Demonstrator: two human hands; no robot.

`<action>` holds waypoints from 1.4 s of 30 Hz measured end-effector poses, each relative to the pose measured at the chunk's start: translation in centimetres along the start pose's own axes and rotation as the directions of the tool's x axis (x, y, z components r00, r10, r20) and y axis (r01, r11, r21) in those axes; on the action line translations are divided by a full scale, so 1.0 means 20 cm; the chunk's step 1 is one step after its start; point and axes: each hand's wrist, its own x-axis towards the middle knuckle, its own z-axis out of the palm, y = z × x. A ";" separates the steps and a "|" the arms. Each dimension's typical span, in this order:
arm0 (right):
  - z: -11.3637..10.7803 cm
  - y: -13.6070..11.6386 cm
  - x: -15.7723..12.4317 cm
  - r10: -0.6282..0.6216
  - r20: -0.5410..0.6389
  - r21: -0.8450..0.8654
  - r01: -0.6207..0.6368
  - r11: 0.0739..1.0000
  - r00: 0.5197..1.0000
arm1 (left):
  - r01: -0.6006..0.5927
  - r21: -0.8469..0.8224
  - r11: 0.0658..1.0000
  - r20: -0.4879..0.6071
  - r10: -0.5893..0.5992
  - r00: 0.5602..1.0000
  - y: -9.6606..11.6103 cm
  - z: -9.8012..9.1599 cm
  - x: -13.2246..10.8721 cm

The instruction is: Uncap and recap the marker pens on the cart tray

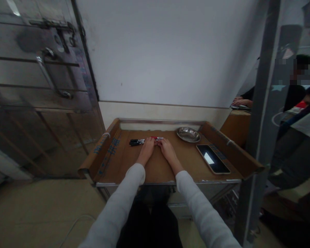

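Observation:
Several black pens (136,142) lie side by side on the cardboard-lined table, pointing left and right. A red pen (158,138) shows behind my fingertips. My left hand (148,146) covers the middle of the bundle, its fingers closed on the pens. Close beside it, my right hand (167,147) has its fingers bent in at the right end of the pens. The two hands almost touch at the thumbs, and their fingertips are partly hidden.
A shiny metal dish (188,134) stands at the back right of the table (155,168). In front of it lies a phone (213,159). Raised cardboard sides flank the tabletop. A metal post (259,103) rises at the right, with people beyond it. A metal door (41,89) is on the left.

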 end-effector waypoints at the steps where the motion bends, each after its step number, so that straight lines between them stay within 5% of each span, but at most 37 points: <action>1: 0.00 0.00 0.00 -0.009 -0.004 0.026 0.009 1.000 1.000 | -0.009 -0.003 1.000 0.007 0.009 1.000 0.00 0.00 0.00; 7: -0.01 0.01 -0.02 0.113 -0.011 -0.006 -0.113 0.994 0.994 | -0.055 -0.012 0.998 -0.075 0.054 0.996 0.02 -0.01 -0.01; 14: -0.09 0.03 -0.09 0.343 -0.110 -0.148 -0.357 0.923 0.933 | -0.094 0.062 0.994 -0.015 0.095 0.995 0.04 -0.04 -0.04; 23: -0.09 -0.04 -0.13 0.270 -0.124 -0.251 -0.294 0.922 0.955 | -0.095 0.047 0.994 -0.003 0.095 0.995 0.06 -0.08 -0.05; 31: -0.12 -0.06 -0.14 0.353 -0.174 -0.175 -0.382 0.908 0.919 | -0.100 0.020 0.995 0.008 0.100 0.995 0.08 -0.10 -0.06; 35: -0.12 -0.07 -0.14 0.292 -0.155 -0.066 -0.304 0.950 0.944 | -0.118 -0.005 0.993 -0.030 0.118 0.993 0.08 -0.12 -0.07; 42: -0.08 -0.07 -0.15 -0.109 -0.155 0.275 0.149 0.950 0.982 | -0.053 0.038 0.998 -0.141 0.058 0.988 0.07 -0.20 -0.14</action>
